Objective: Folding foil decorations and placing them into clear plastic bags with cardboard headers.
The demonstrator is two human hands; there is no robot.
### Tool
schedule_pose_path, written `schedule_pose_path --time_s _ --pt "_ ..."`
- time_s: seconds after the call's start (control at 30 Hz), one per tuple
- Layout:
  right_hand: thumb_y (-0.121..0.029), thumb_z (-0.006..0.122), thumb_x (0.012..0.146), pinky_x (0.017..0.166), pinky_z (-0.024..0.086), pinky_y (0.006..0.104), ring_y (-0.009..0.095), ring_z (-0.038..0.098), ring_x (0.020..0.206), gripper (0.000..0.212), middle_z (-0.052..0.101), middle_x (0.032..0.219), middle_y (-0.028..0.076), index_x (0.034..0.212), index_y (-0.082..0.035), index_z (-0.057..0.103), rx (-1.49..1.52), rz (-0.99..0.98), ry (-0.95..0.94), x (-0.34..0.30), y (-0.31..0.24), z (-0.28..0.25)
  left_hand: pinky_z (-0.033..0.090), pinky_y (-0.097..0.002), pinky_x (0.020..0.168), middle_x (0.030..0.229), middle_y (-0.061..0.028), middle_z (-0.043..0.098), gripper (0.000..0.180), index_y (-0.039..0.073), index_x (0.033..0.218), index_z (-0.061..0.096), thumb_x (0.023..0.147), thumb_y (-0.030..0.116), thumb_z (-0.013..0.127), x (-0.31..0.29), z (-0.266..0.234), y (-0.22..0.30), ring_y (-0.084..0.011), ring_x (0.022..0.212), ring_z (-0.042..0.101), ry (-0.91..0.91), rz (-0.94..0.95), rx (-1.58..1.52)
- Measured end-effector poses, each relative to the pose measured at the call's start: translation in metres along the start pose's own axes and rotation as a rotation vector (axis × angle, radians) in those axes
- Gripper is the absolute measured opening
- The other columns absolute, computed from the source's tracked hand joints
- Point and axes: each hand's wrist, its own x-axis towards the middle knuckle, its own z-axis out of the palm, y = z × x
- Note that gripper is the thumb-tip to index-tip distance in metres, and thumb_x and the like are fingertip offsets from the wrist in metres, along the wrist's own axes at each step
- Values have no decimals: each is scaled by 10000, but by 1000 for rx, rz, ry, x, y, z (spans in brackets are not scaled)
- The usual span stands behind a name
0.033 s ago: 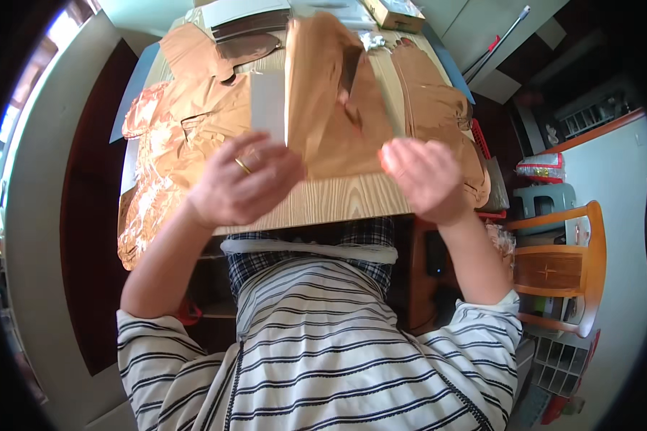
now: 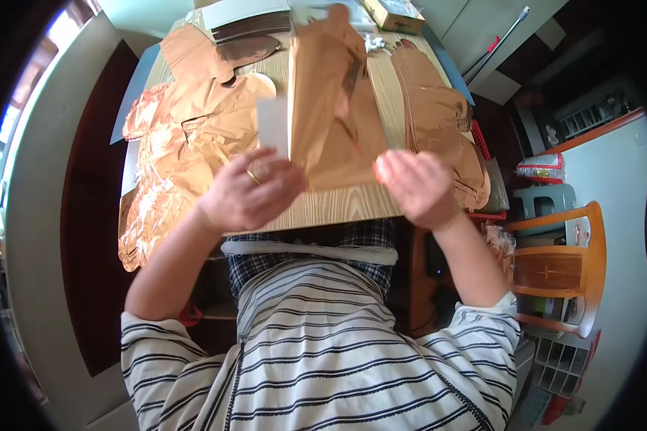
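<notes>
Both of my hands grip the near edge of a flat, copper-coloured foil balloon (image 2: 323, 108), raised above the table's front half. My left hand (image 2: 255, 188), with a ring on one finger, is closed at its near left corner. A pale grey card (image 2: 272, 128) sticks out beside the balloon above that hand; whether I hold it too, I cannot tell. At the near right corner, my right hand (image 2: 417, 183) pinches the foil between thumb and fingers. Folds and reflections cross the balloon's middle, and its far tip is blurred.
More flat copper foil balloons (image 2: 169, 151) spread over the left of the wooden table (image 2: 331, 205), and a stack of them (image 2: 435, 108) lies at right. Dark-edged sheets (image 2: 248, 18) and a cardboard box (image 2: 394, 16) stand at the back. A wooden chair (image 2: 553, 269) is off to the right.
My hands and the held balloon have shifted slightly toward me. The left hand has moved a little right, the right hand a little left, and the grey card lower.
</notes>
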Motion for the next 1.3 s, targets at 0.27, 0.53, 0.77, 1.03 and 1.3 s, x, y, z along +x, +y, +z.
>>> schedule_pose_path --time_s 0.27,0.53,0.77,1.03,1.3 --pt "-100 648 873 914 523 412 326 622 1091 339 644 1178 206 1168 66 654 110 209 -326 -49 -56 14 540 -463 981 1098 -100 659 294 25 1049 714 775 132 723 -20 35 38 -273 1070 667 -262 -135 -315" --pt "-156 623 851 1138 263 690 483 375 1398 706 331 1575 252 1536 -154 449 372 498 -535 -15 -140 16 560 -431 902 1125 -132 679 282 -15 1050 715 777 55 696 -24 41 42 -300 1036 686 -214 -354 -601" --pt "-152 658 834 1073 238 786 574 255 1418 768 256 1581 273 1554 -270 415 381 576 -614 -9 -147 28 484 -474 1013 1291 -170 641 310 38 1199 688 924 174 645 -4 62 2 -339 1199 608 -366 -447 -711" --pt "-110 650 833 1059 227 814 596 245 1409 807 217 1593 282 1570 -293 376 341 570 -665 -7 -146 28 96 -512 1274 1669 -119 268 646 219 1605 314 1049 534 416 17 165 -68 -313 1554 199 -723 -366 -336" --pt "-161 663 849 1033 263 811 578 300 1386 819 217 1597 285 1589 -298 338 337 559 -713 -4 -139 26 208 -523 1243 1632 -140 338 693 113 1561 378 966 370 623 41 153 -75 -343 1513 296 -528 -544 26"
